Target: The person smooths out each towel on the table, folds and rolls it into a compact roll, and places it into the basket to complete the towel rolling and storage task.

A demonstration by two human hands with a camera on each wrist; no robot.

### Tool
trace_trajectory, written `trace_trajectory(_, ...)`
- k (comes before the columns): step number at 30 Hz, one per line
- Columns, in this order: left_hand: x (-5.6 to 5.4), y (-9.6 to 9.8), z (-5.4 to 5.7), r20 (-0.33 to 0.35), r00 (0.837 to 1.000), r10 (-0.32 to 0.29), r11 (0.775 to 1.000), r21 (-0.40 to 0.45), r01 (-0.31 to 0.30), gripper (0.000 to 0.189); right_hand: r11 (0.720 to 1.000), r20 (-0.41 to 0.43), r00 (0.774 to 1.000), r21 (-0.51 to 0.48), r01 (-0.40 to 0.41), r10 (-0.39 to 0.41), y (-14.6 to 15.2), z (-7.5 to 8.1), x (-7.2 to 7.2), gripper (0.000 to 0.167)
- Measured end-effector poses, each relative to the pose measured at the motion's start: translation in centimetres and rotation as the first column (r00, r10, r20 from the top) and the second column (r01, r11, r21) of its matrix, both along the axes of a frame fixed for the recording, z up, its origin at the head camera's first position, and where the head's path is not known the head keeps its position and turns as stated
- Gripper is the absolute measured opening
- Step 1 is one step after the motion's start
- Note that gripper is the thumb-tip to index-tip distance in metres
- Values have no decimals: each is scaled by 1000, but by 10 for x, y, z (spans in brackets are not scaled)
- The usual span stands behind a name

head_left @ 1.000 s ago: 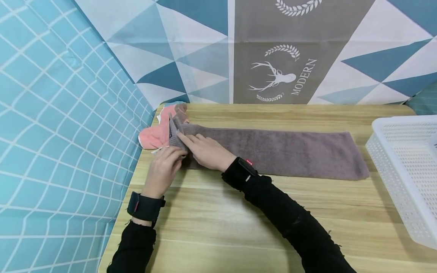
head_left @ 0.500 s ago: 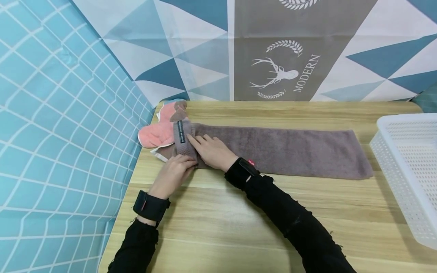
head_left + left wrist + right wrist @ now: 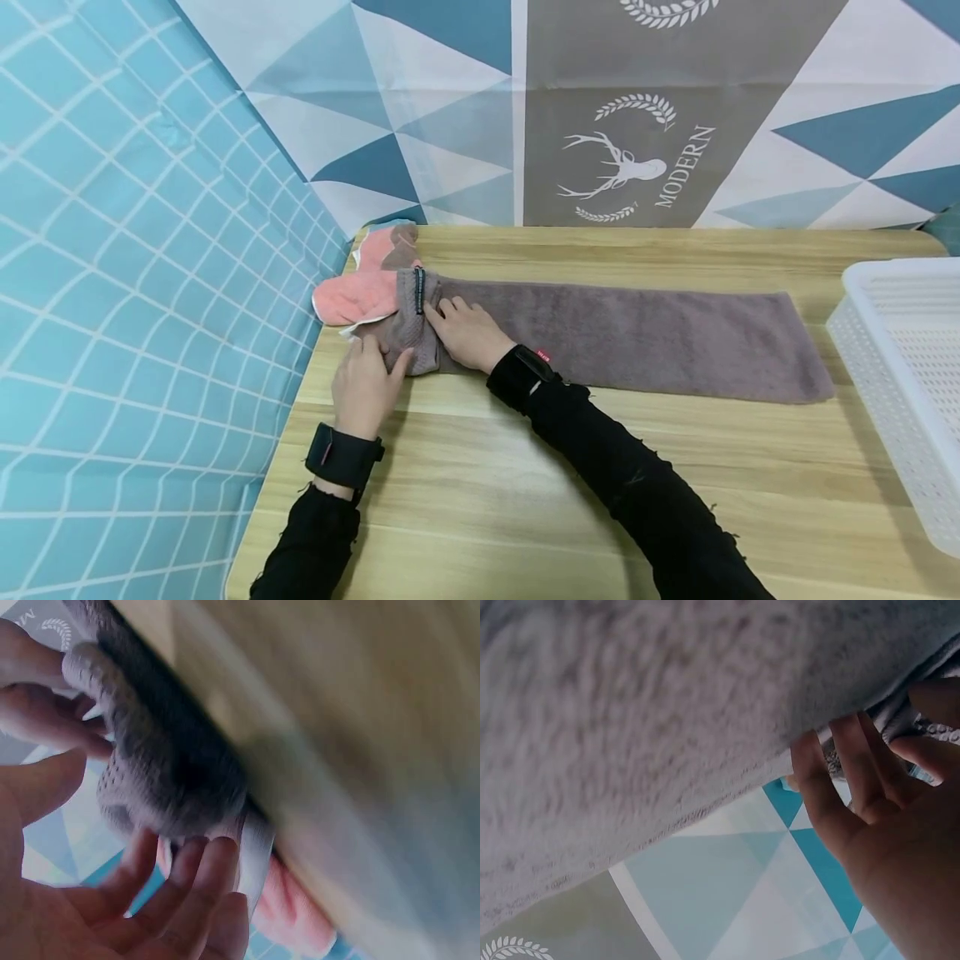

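Note:
A long brownish-grey towel [image 3: 645, 337] lies across the table, its left end turned over into a small thick fold [image 3: 417, 333] with a dark label strip. My left hand [image 3: 367, 387] is at the fold's front left corner. In the left wrist view its fingertips [image 3: 217, 851] touch the cloth, while the thumb stands apart. My right hand [image 3: 468, 336] lies on the towel just right of the fold. In the right wrist view, its thumb and index finger pinch the folded layer at the right edge, and the other fingertips [image 3: 806, 746] touch the towel.
A pink and brown cloth [image 3: 356, 297] with white edging lies at the table's left end, partly under the towel. To the right stands a white perforated plastic basket [image 3: 873, 333]. A blue checked covering [image 3: 187, 333] rises along the left side, and a patterned one [image 3: 600, 108] at the back.
The towel's left end has been turned over to the right; its label came into view and now tips edge-on. My left hand has shifted to the fold's left side and its fingers have spread.

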State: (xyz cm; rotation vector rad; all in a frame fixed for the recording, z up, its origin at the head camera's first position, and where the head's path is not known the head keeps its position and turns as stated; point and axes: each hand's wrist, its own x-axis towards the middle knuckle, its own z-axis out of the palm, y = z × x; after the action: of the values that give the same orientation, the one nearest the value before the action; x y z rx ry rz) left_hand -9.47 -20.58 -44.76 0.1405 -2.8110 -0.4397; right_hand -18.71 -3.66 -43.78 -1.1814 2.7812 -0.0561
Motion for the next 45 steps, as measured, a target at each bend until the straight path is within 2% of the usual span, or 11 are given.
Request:
trace_trajectory(4, -4, 2, -2, 130, 990, 57, 995, 77, -68, 51, 1000, -13, 1000, -4, 16, -16, 0, -1, 1, 47)
trace_trajectory(9, -8, 1, 0, 181, 982, 53, 990, 121, -76, 47, 1000, 5, 1000, -1, 30, -30, -2, 0, 0, 47)
trace_trajectory(13, -9, 3, 4, 168, 986, -10, 990, 143, -14, 41, 999, 4, 999, -21, 42, -42, -3, -1, 0, 46)
trace_trajectory(16, -10, 7, 6, 125, 990, -61, 987, 156, 41, 37, 996, -25, 998, -66, 53, -55, -2, -1, -1, 42)
trace_trajectory(20, -10, 15, 6, 67, 991, -117, 987, 119, 108, 36, 985, -53, 994, -147, 85, -93, 3, 2, 0, 29)
trace_trajectory(23, -11, 24, 7, 27, 984, -176, 982, 73, 173, 38, 968, -51, 987, -207, 140, -154, 8, 5, 0, 29)
trace_trajectory(27, -12, 36, 10, -18, 964, -267, 963, 36, 267, 39, 939, -60, 970, -271, 211, -236, 15, 8, -3, 37)
trace_trajectory(32, -12, 48, 8, -20, 938, -347, 938, -18, 347, 37, 912, -96, 949, -319, 257, -301, 25, 11, -3, 40)
trace_trajectory(38, -12, 59, 3, -5, 902, -431, 895, -128, 427, 30, 877, -180, 903, -371, 306, -391, 31, 8, -7, 18)
trace_trajectory(42, -11, 63, 0, 12, 883, -469, 874, -134, 466, 27, 851, -141, 892, -392, 348, -430, 27, 6, -12, 28)
trace_trajectory(45, -12, 66, -2, -18, 866, -499, 860, -130, 493, 16, 849, -77, 896, -365, 382, -437, 24, 4, -13, 42)
